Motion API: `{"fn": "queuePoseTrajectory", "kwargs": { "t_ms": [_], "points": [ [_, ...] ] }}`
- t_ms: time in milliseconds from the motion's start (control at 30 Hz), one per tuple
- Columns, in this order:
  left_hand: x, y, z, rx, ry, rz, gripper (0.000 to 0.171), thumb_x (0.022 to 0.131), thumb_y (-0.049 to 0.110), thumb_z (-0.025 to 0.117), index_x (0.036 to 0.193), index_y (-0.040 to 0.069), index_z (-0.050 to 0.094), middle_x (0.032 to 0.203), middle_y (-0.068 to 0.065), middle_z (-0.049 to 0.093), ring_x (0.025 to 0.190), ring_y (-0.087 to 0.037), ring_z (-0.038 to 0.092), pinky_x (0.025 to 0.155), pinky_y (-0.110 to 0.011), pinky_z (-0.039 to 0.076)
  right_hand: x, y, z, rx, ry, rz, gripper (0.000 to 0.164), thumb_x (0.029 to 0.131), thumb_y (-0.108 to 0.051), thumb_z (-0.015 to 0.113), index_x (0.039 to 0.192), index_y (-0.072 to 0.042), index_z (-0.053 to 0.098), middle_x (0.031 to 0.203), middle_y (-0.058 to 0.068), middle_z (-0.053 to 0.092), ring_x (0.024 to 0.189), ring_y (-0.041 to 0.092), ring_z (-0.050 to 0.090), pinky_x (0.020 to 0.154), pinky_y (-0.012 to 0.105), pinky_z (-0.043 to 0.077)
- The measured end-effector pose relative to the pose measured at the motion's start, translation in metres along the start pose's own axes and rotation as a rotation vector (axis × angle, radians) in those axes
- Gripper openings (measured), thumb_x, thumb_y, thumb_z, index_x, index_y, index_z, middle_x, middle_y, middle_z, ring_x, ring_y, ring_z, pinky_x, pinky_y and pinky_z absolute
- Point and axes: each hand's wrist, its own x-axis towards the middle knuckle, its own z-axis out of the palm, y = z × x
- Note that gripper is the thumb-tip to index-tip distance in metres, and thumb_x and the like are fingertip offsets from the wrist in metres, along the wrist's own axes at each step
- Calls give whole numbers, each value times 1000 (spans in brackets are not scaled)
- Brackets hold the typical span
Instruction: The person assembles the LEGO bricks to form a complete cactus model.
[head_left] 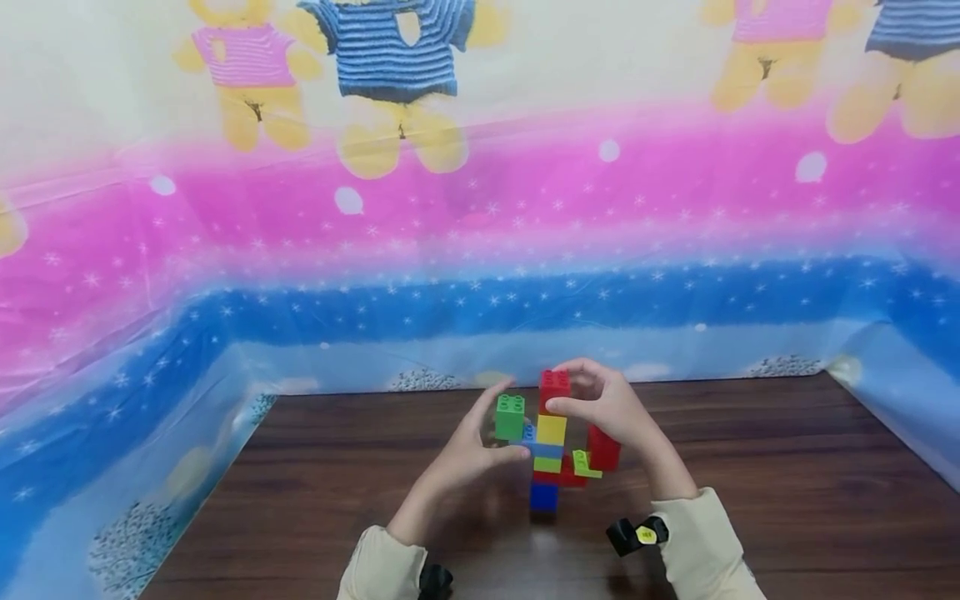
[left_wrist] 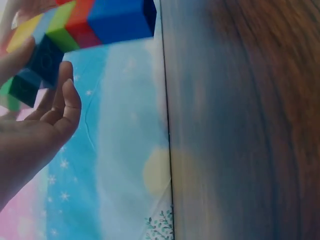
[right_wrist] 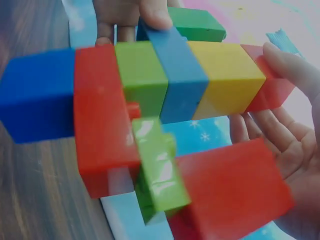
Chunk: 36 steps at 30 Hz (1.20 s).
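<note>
A tower of toy building bricks is held upright between both hands, apparently just above the table. From the bottom it stacks a dark blue brick (head_left: 543,497), a long red brick (right_wrist: 100,110), a lime brick (right_wrist: 142,80), a light blue brick (right_wrist: 182,85), a yellow brick (head_left: 552,430) and a red top brick (head_left: 553,385). My right hand (head_left: 611,407) pinches the top brick between thumb and fingers. On the left arm sits a green brick (head_left: 510,419); my left hand (head_left: 467,450) pinches the light blue layer there. The right arm carries a thin lime piece (right_wrist: 160,170) and a large red brick (right_wrist: 230,185).
The brown wooden table (head_left: 315,500) spreads under the hands. A patterned cloth (head_left: 480,308) with printed bears hangs behind it and along its sides. Black straps with small devices (head_left: 637,535) sit by the sleeves.
</note>
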Motion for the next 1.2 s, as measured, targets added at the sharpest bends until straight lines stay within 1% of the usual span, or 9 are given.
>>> {"fn": "queuePoseTrajectory", "kwargs": {
  "t_ms": [133,233,367,500,633,767,900,1033,1200],
  "points": [
    [-2,3,1,1,3,19,103,79,7,79,153,42,16,153,-12,37,132,-35,48,94,-44,55,-2,0,-3,3,18,15,44,88,-30,70,126,-12,58,120,18,67,106,28,63,83,38,56],
    [-2,5,4,55,4,47,103,78,9,81,154,41,18,156,-8,34,137,-37,42,97,-49,52,-4,1,-7,15,35,47,46,89,-30,69,129,-12,56,125,20,64,109,29,63,85,41,57],
    [-1,6,7,96,-23,129,93,80,7,78,154,31,26,153,-10,40,130,-38,49,97,-49,52,-3,2,-12,37,45,74,48,90,-29,67,131,-10,52,127,23,62,102,25,66,86,46,57],
    [1,5,8,94,-32,182,84,82,4,75,151,25,32,135,-18,55,111,-33,61,88,-36,57,-1,4,-14,53,39,89,50,91,-29,67,133,-10,50,130,24,60,100,24,66,87,46,57],
    [-1,3,9,56,-11,160,78,83,2,74,148,20,36,125,-21,57,105,-29,63,85,-28,57,1,9,-12,65,7,94,52,92,-31,66,136,-11,49,133,23,58,105,28,65,87,42,58],
    [-2,-1,10,-21,-11,121,74,82,-2,73,144,13,36,124,-25,55,102,-28,65,85,-29,57,1,13,-10,50,-23,113,53,94,-35,63,139,-13,48,136,22,57,109,28,65,90,42,56],
    [0,-3,10,-56,2,109,72,82,-1,73,142,10,35,122,-29,54,98,-26,67,83,-30,58,1,14,-10,56,-37,129,55,96,-38,59,145,-16,44,141,22,53,107,31,66,93,45,55],
    [2,-3,8,-76,51,88,72,83,0,73,143,11,35,123,-29,53,99,-27,68,81,-33,59,2,13,-11,60,-68,105,59,97,-36,58,149,-15,38,146,24,47,112,33,65,91,42,56],
    [3,-5,2,-82,110,72,72,82,1,75,142,15,37,124,-25,52,100,-29,66,80,-36,60,-1,15,-12,5,-76,66,57,97,-35,58,146,-11,41,143,20,52,118,35,61,97,46,53]
  ]
}}
